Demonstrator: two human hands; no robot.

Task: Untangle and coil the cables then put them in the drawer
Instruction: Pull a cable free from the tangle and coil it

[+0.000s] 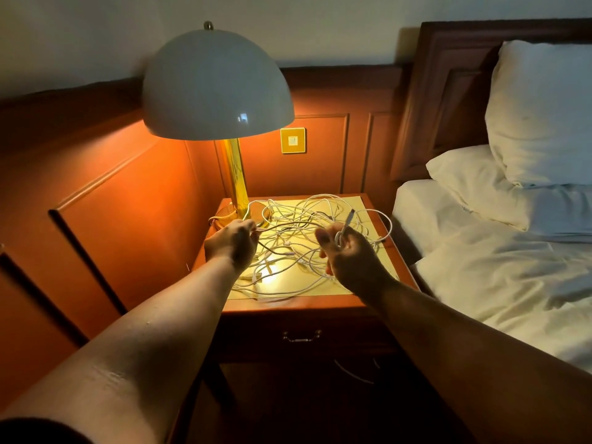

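At frame centre, a wooden nightstand [320, 307] with a closed drawer [301, 339] bears tangled white cables [298, 238]. The right hand [349, 254] grasps a cable end; the left hand [232, 241] pinches a strand.

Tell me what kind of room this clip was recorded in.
Probably a hotel bedroom: a bed with white pillows, a wooden nightstand carrying a lit lamp, and wood-panelled walls.

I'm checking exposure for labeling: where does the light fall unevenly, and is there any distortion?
Head view: the lamp lights the nightstand top and cables warm yellow; the drawer front sits in deep shadow; the right hand is backlit and dark; wide-angle bending curves the wall panels.
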